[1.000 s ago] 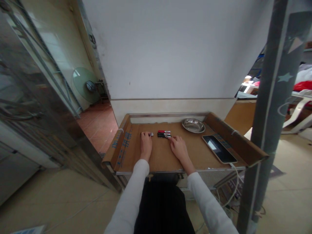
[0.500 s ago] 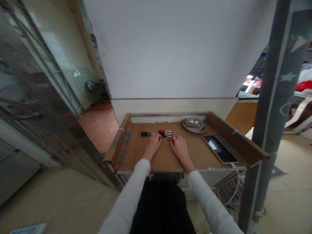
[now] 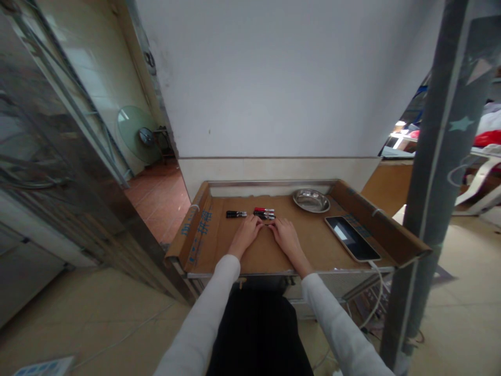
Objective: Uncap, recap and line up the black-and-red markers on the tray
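Note:
On the brown cardboard sheet lining the metal table (image 3: 219, 245), a single black pen (image 3: 236, 214) lies to the left. A red pen (image 3: 264, 210) and black pens (image 3: 265, 216) lie together just right of it. My left hand (image 3: 246, 234) and my right hand (image 3: 286, 236) rest on the cardboard just in front of the pen group. Their fingertips are drawn together, meeting near a thin dark thing that is too small to name. Both arms wear white sleeves.
A shallow steel dish (image 3: 311, 200) stands at the back right. A tablet (image 3: 351, 238) with a white cable lies near the right raised cardboard flap. A grey post (image 3: 430, 183) stands at the right and a steel cabinet (image 3: 47, 156) at the left.
My left hand let go of the single black pen at the left and moved right to the pen group. Both hands then drew slightly back, fingertips together.

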A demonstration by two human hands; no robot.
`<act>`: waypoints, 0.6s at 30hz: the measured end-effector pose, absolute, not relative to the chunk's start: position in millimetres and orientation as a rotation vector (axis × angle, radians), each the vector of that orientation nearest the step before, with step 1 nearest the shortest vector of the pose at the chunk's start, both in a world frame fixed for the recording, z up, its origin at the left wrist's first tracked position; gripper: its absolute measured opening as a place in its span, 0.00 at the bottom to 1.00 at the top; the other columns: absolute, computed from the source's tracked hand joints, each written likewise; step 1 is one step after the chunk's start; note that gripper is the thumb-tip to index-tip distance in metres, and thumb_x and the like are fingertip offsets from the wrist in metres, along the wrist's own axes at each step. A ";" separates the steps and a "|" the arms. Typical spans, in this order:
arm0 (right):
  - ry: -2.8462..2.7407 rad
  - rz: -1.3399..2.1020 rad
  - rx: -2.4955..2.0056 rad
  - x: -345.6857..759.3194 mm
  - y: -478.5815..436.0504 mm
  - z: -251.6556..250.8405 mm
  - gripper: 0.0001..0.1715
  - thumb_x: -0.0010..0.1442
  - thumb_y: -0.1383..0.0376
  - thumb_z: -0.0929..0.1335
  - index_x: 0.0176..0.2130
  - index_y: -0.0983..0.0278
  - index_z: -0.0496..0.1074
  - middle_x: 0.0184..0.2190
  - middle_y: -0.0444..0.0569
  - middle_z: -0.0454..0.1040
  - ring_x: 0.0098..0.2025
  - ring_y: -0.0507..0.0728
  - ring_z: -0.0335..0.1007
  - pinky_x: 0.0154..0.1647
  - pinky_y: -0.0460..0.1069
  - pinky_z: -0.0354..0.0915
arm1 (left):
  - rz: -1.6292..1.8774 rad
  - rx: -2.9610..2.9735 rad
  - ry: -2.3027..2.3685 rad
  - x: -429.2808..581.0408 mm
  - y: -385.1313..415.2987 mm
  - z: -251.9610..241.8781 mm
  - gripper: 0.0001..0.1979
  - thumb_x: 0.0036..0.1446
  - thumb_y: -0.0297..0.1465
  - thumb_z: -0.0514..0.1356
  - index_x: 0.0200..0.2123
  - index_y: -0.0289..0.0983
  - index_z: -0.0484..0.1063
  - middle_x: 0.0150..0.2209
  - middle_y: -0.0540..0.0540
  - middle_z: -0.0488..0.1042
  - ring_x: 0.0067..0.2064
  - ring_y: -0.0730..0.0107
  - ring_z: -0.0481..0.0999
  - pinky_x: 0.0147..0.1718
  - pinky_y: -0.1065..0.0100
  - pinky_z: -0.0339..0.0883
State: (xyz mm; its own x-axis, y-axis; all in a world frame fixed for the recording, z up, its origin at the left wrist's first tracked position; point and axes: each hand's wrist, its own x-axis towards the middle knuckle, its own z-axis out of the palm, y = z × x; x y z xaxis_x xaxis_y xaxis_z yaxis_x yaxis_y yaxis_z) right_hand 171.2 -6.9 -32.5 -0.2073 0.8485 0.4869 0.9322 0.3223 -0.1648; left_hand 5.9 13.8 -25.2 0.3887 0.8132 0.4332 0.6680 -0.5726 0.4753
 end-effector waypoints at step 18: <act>-1.874 -0.306 -1.746 175.3 -16.5 -23.5 0.13 0.64 0.64 0.60 0.40 0.63 0.71 0.35 0.51 0.75 0.38 0.57 0.65 0.38 0.50 0.52 | 0.875 2.600 1.301 5.6 12.4 -28.5 0.21 0.60 0.30 0.52 0.57 0.42 0.59 0.58 0.45 0.64 0.60 0.62 0.57 0.58 0.55 0.51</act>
